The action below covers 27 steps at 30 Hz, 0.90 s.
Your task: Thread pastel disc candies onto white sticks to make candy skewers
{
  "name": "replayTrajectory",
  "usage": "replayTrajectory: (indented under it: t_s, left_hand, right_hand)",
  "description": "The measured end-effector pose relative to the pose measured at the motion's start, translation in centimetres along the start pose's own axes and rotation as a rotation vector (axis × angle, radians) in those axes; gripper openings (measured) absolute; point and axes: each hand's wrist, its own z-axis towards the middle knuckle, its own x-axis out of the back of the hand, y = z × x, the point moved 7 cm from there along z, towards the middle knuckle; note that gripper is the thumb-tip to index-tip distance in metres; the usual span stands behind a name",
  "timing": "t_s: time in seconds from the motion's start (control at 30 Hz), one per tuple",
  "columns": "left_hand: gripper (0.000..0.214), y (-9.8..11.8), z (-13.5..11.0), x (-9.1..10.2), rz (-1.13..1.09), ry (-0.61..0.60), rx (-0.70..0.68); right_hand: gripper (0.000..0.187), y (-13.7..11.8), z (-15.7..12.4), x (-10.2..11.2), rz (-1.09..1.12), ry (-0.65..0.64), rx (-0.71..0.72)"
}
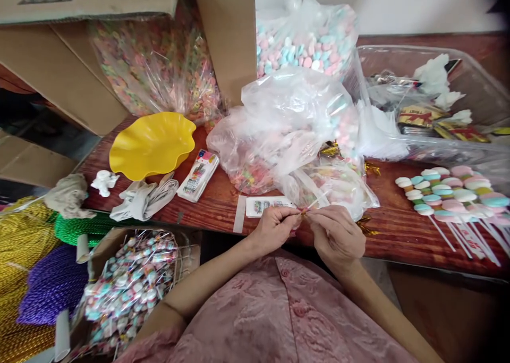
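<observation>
My left hand [274, 226] and my right hand [337, 233] meet at the near edge of the wooden table [398, 225], both pinched closed. Between their fingertips is a thin white stick [316, 201] with small candy pieces near its lower end, slanting up to the right. Just behind the hands lies a clear bag of coloured candy [330, 185] and a small printed label [265, 205]. What sits on the stick under my fingers is too small to make out.
Big plastic bags of pastel candies [306, 39] fill the table's middle and back. A yellow wavy bowl [153, 142] sits left, finished candy skewers [450, 190] right, a clear tray [438, 102] behind them. A box of wrapped skewers [127, 288] and ribbon spools [43, 288] stand lower left.
</observation>
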Motion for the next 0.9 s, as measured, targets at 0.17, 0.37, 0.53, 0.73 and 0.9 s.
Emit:
replayTrajectory:
  t_s: [0.17, 0.37, 0.53, 0.73, 0.9]
  left_hand:
    - [0.032, 1.4, -0.2, 0.4, 0.282, 0.038, -0.213]
    - [0.031, 1.9, -0.8, 0.6, 0.455, 0.057, -0.29]
    - [0.031, 1.8, -0.9, 0.6, 0.465, 0.058, -0.305]
    - [0.034, 1.7, -0.8, 0.8, 0.506, 0.056, -0.333]
    - [0.036, 1.7, -0.8, 0.9, 0.592, 0.001, -0.364]
  right_hand:
    - [0.026, -0.2, -0.2, 0.0, 0.024, 0.042, -0.104]
    - [0.017, 0.1, 0.1, -0.3, -0.029, 0.076, -0.18]
    - [0.013, 0.5, -0.1, -0.8, -0.051, 0.043, -0.262]
    - [0.012, 0.4, 0.3, -1.4, -0.101, -0.063, -0.236]
    - [0.012, 0.5, 1.7, -2.1, -0.152, -0.243, -0.132]
